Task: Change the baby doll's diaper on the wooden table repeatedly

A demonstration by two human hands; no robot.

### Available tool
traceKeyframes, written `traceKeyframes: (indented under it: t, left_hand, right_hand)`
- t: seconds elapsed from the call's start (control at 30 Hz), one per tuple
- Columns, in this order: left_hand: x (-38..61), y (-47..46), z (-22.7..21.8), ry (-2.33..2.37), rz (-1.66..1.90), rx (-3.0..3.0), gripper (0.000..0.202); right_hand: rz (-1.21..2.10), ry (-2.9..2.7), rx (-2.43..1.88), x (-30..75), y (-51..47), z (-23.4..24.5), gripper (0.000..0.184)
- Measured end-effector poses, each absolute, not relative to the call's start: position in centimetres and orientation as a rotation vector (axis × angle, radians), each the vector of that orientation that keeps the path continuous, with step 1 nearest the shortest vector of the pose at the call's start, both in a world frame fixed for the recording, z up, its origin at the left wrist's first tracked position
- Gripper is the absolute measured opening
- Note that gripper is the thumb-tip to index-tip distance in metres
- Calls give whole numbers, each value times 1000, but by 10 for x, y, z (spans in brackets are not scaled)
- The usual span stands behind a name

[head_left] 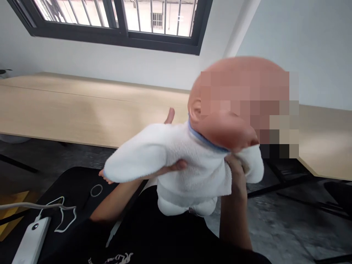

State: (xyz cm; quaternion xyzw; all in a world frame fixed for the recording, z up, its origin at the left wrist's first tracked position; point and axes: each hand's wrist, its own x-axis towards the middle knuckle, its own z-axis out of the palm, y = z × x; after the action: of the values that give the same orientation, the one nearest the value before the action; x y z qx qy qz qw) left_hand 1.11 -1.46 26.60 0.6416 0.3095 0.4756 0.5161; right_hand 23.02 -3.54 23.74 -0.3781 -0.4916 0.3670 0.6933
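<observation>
A bald baby doll (pixel 192 157) in a white fleecy jacket with blue neck trim is held up in front of me, tilted to the right. Under its sleeve on the left, my left hand (pixel 176 167) grips the torso, thumb on the chest; one fingertip shows above the shoulder, and the other fingers are hidden behind the jacket. My right hand (pixel 236 168) is closed around the doll's other side, below the opposite sleeve, with its fingers partly covered by cloth. The doll's white lower body hangs above my lap.
Beyond the doll stretches a long light-wood table (pixel 68 106) along the wall, under a barred window (pixel 123 22). To my left, a black seat (pixel 74 187) bears a white power bank (pixel 33 238), a white cable (pixel 66 209) and a bead bracelet (pixel 96 190).
</observation>
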Motion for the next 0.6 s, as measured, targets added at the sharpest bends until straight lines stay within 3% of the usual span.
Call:
traceKeyframes:
  t: [0.07,0.23,0.47,0.6]
  left_hand:
    - [9,-6,271,687,1229,1542,88]
    - [7,19,280,610,1382,1482,84]
    - [-2,63,276,1259,1351,2127,59]
    - [-7,90,263,1176,1264,2219,65]
  right_hand:
    - [828,-1023,-862,218,-35,245,32]
    - [847,-1010,-806,198,-13,284,35]
    - [986,-1213,-649,195,32,300,45]
    - [1040,-1198,-672,187,47,291,53]
